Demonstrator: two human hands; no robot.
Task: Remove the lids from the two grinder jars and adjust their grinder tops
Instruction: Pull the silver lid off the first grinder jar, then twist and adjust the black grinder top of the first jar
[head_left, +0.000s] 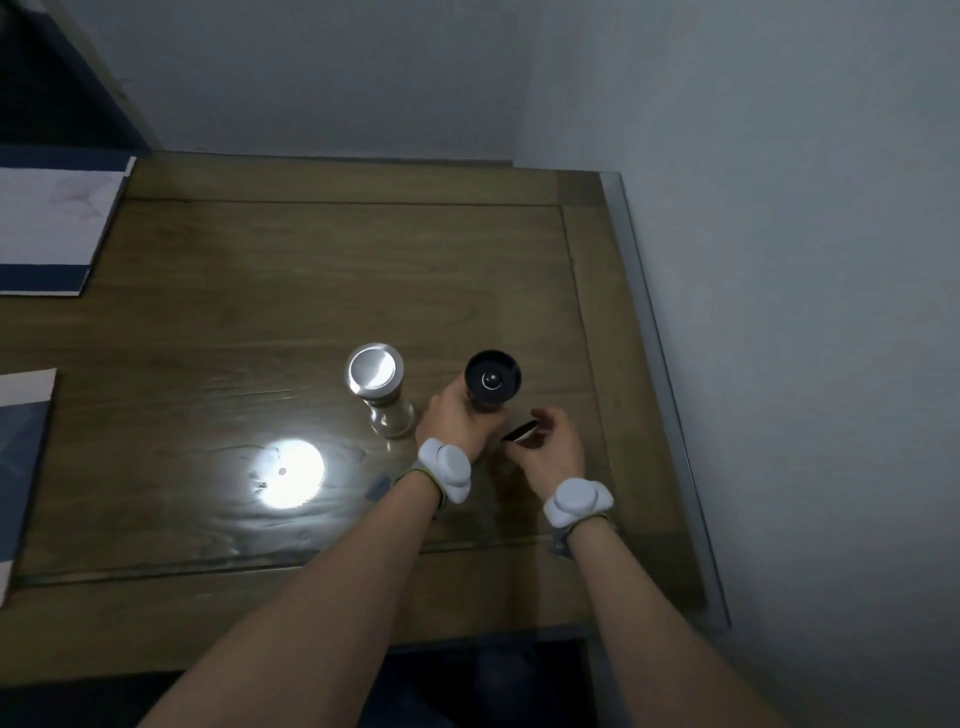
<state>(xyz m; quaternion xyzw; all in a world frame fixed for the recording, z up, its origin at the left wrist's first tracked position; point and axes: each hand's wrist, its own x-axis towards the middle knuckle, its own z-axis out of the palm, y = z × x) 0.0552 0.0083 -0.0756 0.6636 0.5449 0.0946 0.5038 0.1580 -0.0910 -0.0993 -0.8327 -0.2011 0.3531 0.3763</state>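
Two grinder jars stand on the wooden table (311, 291). The left jar (382, 395) is clear glass with a silver lid (375, 370) on top. The right jar (491, 387) has no lid, so its black grinder top with a small metal knob (491, 380) shows. My left hand (457, 415) grips the right jar's body from the left, hiding most of the glass. My right hand (548, 447) holds a thin round lid (521, 431) on edge, low and just right of that jar. White pads are strapped to both wrists.
A bright lamp reflection (288, 473) glares on the glass tabletop in front of the left jar. Blue and white booklets lie at the far left (52, 228) and the near left edge (21, 467). Grey walls close the back and the right side.
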